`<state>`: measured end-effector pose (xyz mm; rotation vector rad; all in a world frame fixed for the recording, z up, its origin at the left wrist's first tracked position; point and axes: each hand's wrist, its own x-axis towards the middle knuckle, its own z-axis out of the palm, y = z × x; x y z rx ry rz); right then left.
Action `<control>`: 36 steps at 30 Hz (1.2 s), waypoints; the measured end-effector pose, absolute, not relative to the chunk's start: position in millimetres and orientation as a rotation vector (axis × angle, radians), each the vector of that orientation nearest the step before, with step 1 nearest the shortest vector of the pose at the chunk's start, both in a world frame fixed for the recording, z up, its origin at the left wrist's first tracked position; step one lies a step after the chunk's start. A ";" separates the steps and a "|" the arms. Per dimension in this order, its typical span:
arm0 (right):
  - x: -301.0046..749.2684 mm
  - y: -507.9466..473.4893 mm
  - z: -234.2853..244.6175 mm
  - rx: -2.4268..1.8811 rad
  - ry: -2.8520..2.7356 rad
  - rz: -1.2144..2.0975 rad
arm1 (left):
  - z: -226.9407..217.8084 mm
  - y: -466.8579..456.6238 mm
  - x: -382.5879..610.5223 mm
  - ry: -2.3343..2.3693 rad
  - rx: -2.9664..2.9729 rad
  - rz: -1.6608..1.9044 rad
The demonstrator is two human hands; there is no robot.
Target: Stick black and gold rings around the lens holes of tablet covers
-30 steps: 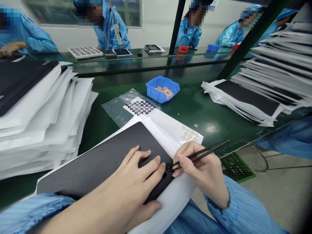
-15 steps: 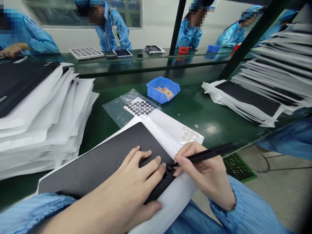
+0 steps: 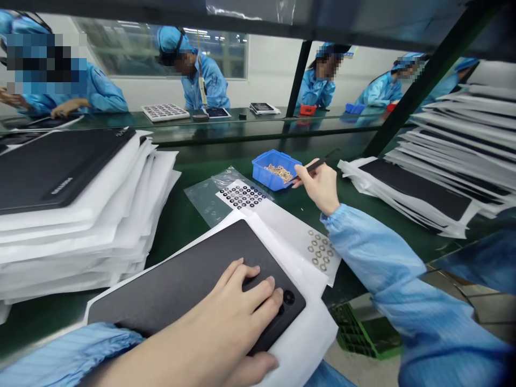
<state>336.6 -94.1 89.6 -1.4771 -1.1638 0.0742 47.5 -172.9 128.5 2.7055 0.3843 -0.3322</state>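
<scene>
My left hand (image 3: 237, 306) lies with spread fingers on a black tablet back panel (image 3: 173, 285), its fingertips beside a round camera ring (image 3: 288, 297) at the panel's corner. Under the panel is a white protective sheet (image 3: 310, 336). My right hand (image 3: 322, 185) pinches black tweezers (image 3: 315, 165) and is at the right rim of a blue bin (image 3: 264, 179). Small ring-shaped parts (image 3: 279, 172) fill the bin's bottom. The tweezers' tips reach toward these parts; whether they grip one is too small to tell. A sticker sheet (image 3: 282, 217) carries black rings and gold rings.
Stacks of wrapped black panels stand at left (image 3: 80, 236) and right (image 3: 455, 166). A clear plastic bag (image 3: 205, 201) lies under the sticker sheet. A green crate (image 3: 355, 333) sits below the table edge. Co-workers in blue sit across the bench, under an overhead shelf (image 3: 258, 24).
My right hand with the tweezers has moved from the panel's camera corner forward to the blue bin. My left hand stays on the panel. The view has tilted up slightly.
</scene>
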 end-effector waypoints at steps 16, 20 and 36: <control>285.1 -37.3 77.2 -1.459 -1.601 0.250 | 139.5 -174.5 46.6 0.321 2.826 -0.344; 247.9 -7.9 75.6 -1.384 -1.732 0.334 | 128.8 -173.1 42.3 0.260 2.855 -0.242; 250.4 -42.5 110.2 -1.444 -1.977 0.434 | 111.0 -137.1 34.9 0.506 2.820 0.261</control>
